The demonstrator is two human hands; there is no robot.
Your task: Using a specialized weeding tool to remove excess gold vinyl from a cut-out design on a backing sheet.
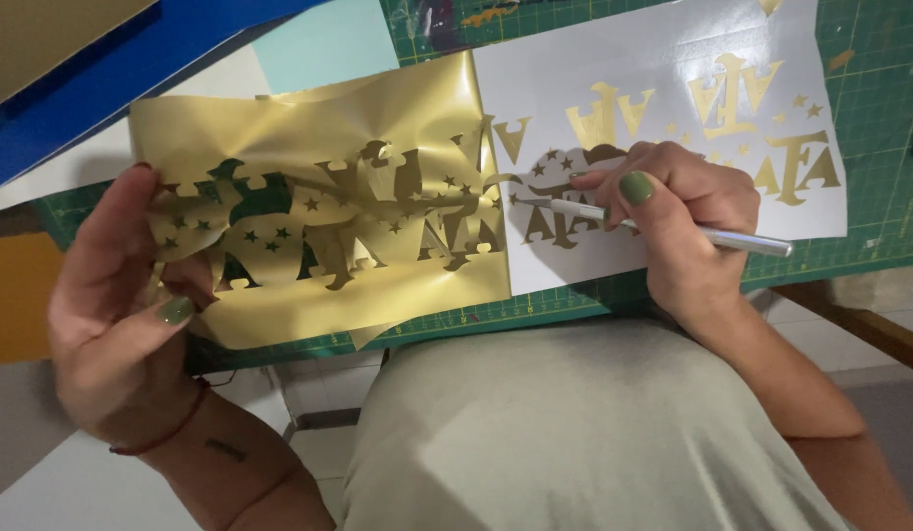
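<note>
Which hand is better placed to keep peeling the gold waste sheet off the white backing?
Left. The left hand already grips the gold waste sheet at its lifted edge, while the right hand is occupied holding the silver weeding tool against the white backing sheet.

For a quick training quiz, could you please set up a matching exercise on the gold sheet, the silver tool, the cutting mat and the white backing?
Things:
1. gold sheet
2. silver tool
3. cutting mat
4. white backing

States:
A. green, gridded, beneath everything
B. held like a pen in the right hand
C. carries gold letters and stars
D. peeled back, full of cut-out holes, held by the left hand

Pairs: 1-D, 2-B, 3-A, 4-C
</note>
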